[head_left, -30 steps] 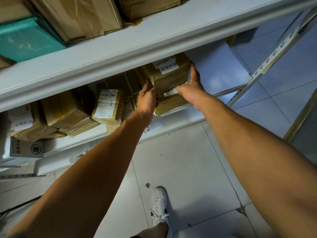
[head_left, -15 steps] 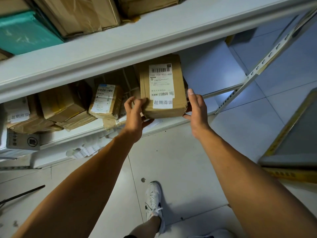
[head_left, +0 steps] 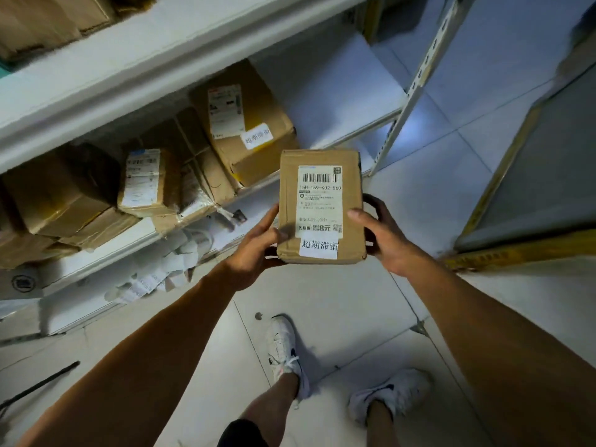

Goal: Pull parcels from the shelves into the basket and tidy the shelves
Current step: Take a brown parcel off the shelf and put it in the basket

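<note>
Matt brown cardboard parcel [head_left: 321, 206] (white paper label [head_left: 319, 201]) — glossy tiled floor [head_left: 354, 304] — painted metal shelf [head_left: 154, 59].

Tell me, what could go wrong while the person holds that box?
The box is held off the shelf, over the floor, by the left hand and right hand at its sides only. If the fingers slip, it could drop near the shoes. Loose paper slips lie by the bottom shelf; a foot might slide on them. No basket is in view, so the person may have to turn to find it and could bump the post.
</note>
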A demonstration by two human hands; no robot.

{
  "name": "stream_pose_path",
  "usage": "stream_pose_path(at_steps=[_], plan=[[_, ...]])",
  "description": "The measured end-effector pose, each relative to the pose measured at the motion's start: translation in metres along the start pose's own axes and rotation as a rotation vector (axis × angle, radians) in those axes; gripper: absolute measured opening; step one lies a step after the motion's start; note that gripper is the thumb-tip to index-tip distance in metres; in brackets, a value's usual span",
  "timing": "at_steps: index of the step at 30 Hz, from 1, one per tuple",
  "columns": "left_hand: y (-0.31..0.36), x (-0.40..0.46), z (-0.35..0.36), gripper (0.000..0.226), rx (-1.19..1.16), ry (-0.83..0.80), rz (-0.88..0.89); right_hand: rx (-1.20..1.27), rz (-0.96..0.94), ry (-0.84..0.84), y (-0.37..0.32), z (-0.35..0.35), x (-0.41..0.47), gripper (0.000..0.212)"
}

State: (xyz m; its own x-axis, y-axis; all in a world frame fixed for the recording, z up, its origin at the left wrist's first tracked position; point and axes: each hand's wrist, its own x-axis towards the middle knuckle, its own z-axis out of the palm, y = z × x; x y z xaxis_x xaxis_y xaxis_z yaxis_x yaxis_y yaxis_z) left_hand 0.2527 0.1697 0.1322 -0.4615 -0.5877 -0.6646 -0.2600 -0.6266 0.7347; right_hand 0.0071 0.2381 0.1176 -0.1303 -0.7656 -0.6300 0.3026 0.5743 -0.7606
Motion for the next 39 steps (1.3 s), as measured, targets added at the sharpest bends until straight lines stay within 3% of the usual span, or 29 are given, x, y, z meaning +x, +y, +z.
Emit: stream_pose_path(at_steps=[7, 12, 17, 21, 29, 35, 39], plan=[[-0.017, 0.012, 0.081, 0.099, 0.146, -0.137, -0.098, 0.189, 0.055, 0.111, 0.066, -0.084, -0.059, 0.087], [-0.042, 0.021, 0.146, 0.080, 0.313, -0.283, -0.169, 0.361, 0.064, 0.220, 0.122, -0.136, -0.117, 0.076], [-0.070, 0.020, 0.218, 0.070, 0.465, -0.438, -0.212, 0.498, 0.037, 0.345, 0.178, -0.176, -0.183, 0.084], [-0.094, 0.014, 0.280, 0.078, 0.610, -0.568, -0.254, 0.614, 0.008, 0.453, 0.225, -0.204, -0.236, 0.099], [-0.142, -0.009, 0.401, 0.074, 0.878, -0.860, -0.315, 0.839, -0.068, 0.733, 0.310, -0.224, -0.339, 0.066], [-0.194, -0.040, 0.481, 0.090, 1.100, -1.043, -0.357, 1.049, -0.093, 0.925, 0.382, -0.215, -0.403, 0.059], [-0.236, -0.065, 0.523, 0.097, 1.228, -1.148, -0.380, 1.178, -0.108, 1.057, 0.424, -0.198, -0.438, 0.069]])
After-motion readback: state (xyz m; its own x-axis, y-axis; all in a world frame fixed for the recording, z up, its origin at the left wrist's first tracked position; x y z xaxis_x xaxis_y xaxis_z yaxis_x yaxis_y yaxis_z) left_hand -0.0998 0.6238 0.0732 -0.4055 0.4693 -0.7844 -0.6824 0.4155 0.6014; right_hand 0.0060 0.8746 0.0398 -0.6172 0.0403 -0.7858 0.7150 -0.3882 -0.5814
